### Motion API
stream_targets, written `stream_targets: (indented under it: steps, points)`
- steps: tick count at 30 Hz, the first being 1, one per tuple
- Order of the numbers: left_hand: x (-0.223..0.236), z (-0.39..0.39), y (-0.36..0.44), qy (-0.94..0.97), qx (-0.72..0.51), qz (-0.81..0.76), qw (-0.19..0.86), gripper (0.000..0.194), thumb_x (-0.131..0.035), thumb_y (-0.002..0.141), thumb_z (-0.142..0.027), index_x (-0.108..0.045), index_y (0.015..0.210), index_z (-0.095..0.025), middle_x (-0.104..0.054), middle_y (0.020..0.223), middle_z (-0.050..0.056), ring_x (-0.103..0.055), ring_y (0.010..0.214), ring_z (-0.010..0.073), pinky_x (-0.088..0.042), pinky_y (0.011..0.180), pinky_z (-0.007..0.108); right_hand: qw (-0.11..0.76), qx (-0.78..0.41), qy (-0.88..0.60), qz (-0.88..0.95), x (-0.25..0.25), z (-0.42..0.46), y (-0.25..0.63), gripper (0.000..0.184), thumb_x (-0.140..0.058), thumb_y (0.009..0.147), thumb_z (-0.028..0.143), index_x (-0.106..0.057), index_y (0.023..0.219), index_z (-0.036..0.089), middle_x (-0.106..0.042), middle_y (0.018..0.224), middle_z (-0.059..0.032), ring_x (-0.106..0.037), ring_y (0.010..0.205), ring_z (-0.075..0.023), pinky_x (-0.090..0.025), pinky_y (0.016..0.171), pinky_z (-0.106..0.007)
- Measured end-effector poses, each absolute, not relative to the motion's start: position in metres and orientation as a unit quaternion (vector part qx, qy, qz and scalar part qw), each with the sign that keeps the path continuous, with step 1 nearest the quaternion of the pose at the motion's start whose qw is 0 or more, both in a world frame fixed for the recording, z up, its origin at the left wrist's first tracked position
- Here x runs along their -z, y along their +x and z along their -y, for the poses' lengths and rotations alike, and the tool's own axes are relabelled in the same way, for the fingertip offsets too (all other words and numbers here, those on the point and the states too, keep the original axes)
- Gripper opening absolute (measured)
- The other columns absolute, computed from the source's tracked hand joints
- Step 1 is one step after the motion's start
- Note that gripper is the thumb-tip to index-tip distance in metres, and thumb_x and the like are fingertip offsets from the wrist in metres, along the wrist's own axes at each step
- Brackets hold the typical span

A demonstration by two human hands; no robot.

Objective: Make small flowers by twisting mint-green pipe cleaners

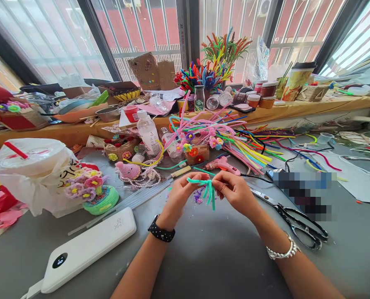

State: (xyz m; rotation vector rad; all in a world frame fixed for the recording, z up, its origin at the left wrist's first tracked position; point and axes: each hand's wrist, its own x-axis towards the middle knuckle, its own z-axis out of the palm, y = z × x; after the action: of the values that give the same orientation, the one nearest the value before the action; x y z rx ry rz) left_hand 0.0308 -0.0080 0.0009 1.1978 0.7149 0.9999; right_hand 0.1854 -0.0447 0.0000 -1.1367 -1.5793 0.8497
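Observation:
Between my two hands, above the grey table, is a small bunch of bent teal pipe cleaners point(208, 192) with several ends hanging down. My left hand point(182, 192) pinches its left side, and one stem end sticks out over the thumb. On the other side my right hand point(232, 190) pinches the bunch near its top between thumb and fingers. Purple bits point(198, 196) lie on the table behind the bunch. Just beyond my right hand is a pink glue gun point(223, 165). Black-handled scissors point(297, 222) rest to the right of my right forearm.
A white power bank point(90, 249) and clear glue sticks point(131, 197) lie at left, near a crocheted flower pot point(100, 200) and a bagged drink cup point(35, 166). Loose pipe cleaners point(247, 153) pile up behind. A phone point(300, 193) lies at right. Bottles point(148, 133) stand by the ledge.

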Motion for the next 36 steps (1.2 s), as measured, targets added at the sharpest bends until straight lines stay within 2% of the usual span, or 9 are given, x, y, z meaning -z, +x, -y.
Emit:
stream_targets:
  steps: [4, 8, 13, 20, 22, 26, 28, 31, 36]
  points:
    - [0.0011, 0.0102, 0.0320, 0.502, -0.427, -0.289, 0.695, 0.030, -0.048, 0.076, -0.035, -0.065, 0.086, -0.013, -0.066, 0.083, 0.008, -0.058, 0.078, 0.0172, -0.042, 0.076, 0.028, 0.487, -0.349, -0.483, 0.638, 0.0006, 0.0438, 0.1866, 0.019, -0.046, 0.080, 0.032, -0.050, 0.068, 0.017, -0.046, 0.054, 0.0026, -0.047, 0.046, -0.0100, -0.039, 0.046, -0.022]
    - [-0.0024, 0.0102, 0.0306, 0.570, -0.382, -0.333, 0.647, 0.026, -0.058, 0.069, -0.032, -0.066, 0.087, -0.014, -0.065, 0.079, 0.006, -0.056, 0.074, 0.0162, -0.042, 0.072, 0.026, 0.476, -0.307, -0.496, 0.658, 0.0030, 0.0422, 0.1876, 0.019, -0.046, 0.080, 0.031, -0.052, 0.068, 0.018, -0.048, 0.055, 0.0015, -0.047, 0.048, -0.0109, -0.038, 0.046, -0.022]
    - [-0.0010, 0.0093, 0.0325, 0.624, -0.324, -0.421, 0.573, 0.026, -0.065, 0.061, -0.036, -0.066, 0.066, -0.010, -0.059, 0.057, 0.002, -0.049, 0.054, 0.0112, -0.035, 0.052, 0.022, 0.455, -0.246, -0.497, 0.697, 0.0052, 0.0427, 0.1837, 0.015, -0.046, 0.079, 0.025, -0.053, 0.069, 0.018, -0.050, 0.059, 0.0000, -0.046, 0.052, -0.0118, -0.036, 0.048, -0.022]
    - [0.0031, 0.0091, 0.0343, 0.651, -0.357, -0.436, 0.509, 0.023, -0.069, 0.054, -0.033, -0.062, 0.051, -0.012, -0.050, 0.046, -0.002, -0.039, 0.045, 0.0080, -0.026, 0.043, 0.021, 0.430, -0.203, -0.516, 0.713, 0.0071, 0.0427, 0.1809, 0.016, -0.044, 0.080, 0.022, -0.051, 0.067, 0.018, -0.049, 0.058, 0.0009, -0.044, 0.054, -0.0122, -0.033, 0.050, -0.023]
    - [0.0016, 0.0099, 0.0344, 0.644, -0.369, -0.427, 0.517, 0.021, -0.069, 0.054, -0.032, -0.064, 0.056, -0.012, -0.049, 0.046, -0.002, -0.039, 0.045, 0.0076, -0.026, 0.043, 0.020, 0.421, -0.204, -0.519, 0.715, 0.0073, 0.0423, 0.1813, 0.017, -0.043, 0.081, 0.022, -0.049, 0.066, 0.018, -0.048, 0.058, 0.0013, -0.043, 0.055, -0.0119, -0.032, 0.051, -0.023]
    - [-0.0003, 0.0106, 0.0332, 0.620, -0.361, -0.377, 0.586, 0.030, -0.068, 0.058, -0.028, -0.066, 0.085, -0.014, -0.060, 0.063, 0.001, -0.048, 0.055, 0.0102, -0.035, 0.051, 0.020, 0.410, -0.222, -0.511, 0.722, 0.0062, 0.0421, 0.1823, 0.019, -0.042, 0.082, 0.024, -0.047, 0.064, 0.018, -0.046, 0.058, 0.0019, -0.041, 0.054, -0.0114, -0.030, 0.050, -0.022]
    - [-0.0003, 0.0106, 0.0327, 0.617, -0.358, -0.373, 0.593, 0.029, -0.068, 0.058, -0.028, -0.068, 0.083, -0.014, -0.064, 0.070, 0.004, -0.052, 0.060, 0.0123, -0.039, 0.055, 0.022, 0.411, -0.225, -0.505, 0.725, 0.0053, 0.0421, 0.1824, 0.020, -0.043, 0.082, 0.024, -0.047, 0.064, 0.018, -0.046, 0.059, 0.0017, -0.040, 0.054, -0.0114, -0.030, 0.050, -0.022]
    - [0.0000, 0.0111, 0.0328, 0.617, -0.358, -0.388, 0.583, 0.027, -0.069, 0.057, -0.029, -0.069, 0.078, -0.013, -0.065, 0.067, 0.006, -0.053, 0.059, 0.0138, -0.040, 0.054, 0.023, 0.414, -0.222, -0.500, 0.728, 0.0051, 0.0420, 0.1824, 0.020, -0.043, 0.082, 0.024, -0.048, 0.063, 0.018, -0.047, 0.059, 0.0015, -0.041, 0.054, -0.0113, -0.030, 0.049, -0.023]
    - [0.0000, 0.0109, 0.0327, 0.637, -0.356, -0.398, 0.556, 0.036, -0.069, 0.057, -0.030, -0.066, 0.088, -0.014, -0.064, 0.063, 0.004, -0.053, 0.056, 0.0132, -0.040, 0.050, 0.022, 0.410, -0.212, -0.506, 0.728, 0.0075, 0.0415, 0.1820, 0.021, -0.042, 0.082, 0.025, -0.048, 0.063, 0.018, -0.047, 0.058, 0.0016, -0.040, 0.053, -0.0113, -0.029, 0.049, -0.023]
